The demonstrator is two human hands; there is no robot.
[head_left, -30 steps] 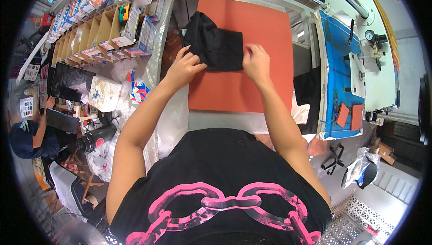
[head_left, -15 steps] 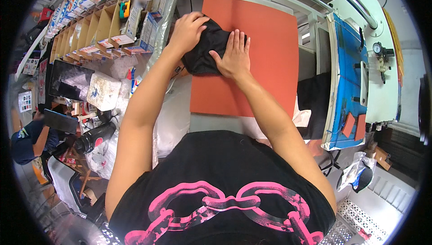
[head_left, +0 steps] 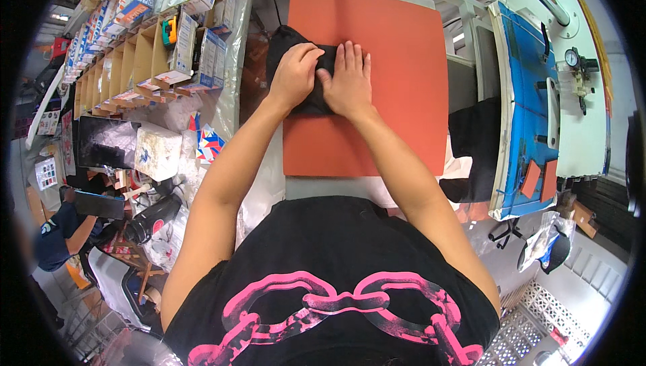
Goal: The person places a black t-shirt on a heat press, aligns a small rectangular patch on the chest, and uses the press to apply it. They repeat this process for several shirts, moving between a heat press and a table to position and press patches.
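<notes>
A folded black cloth [head_left: 282, 40] lies over the left part of a flat orange-red pad [head_left: 397, 90], and its left end hangs past the pad's edge. My left hand [head_left: 294, 75] is on top of the cloth, its fingers bent and drawn together against the fabric. Just to its right, my right hand [head_left: 350, 83] presses down flat with fingers stretched out, across the cloth's right edge. The two hands are close together, and they hide much of the cloth between them.
Right of the pad stand a blue-covered frame [head_left: 528, 110] and a pressure gauge [head_left: 572, 58]. Black fabric [head_left: 474, 151] hangs beside the pad. Cardboard boxes [head_left: 145, 56] line the left, above a grimy white block [head_left: 157, 152]. Another person's arm [head_left: 82, 233] shows at far left.
My left hand has moved right and slightly down, from the cloth's upper left edge to its middle, beside my right hand. The right hand stays flat in nearly the same place.
</notes>
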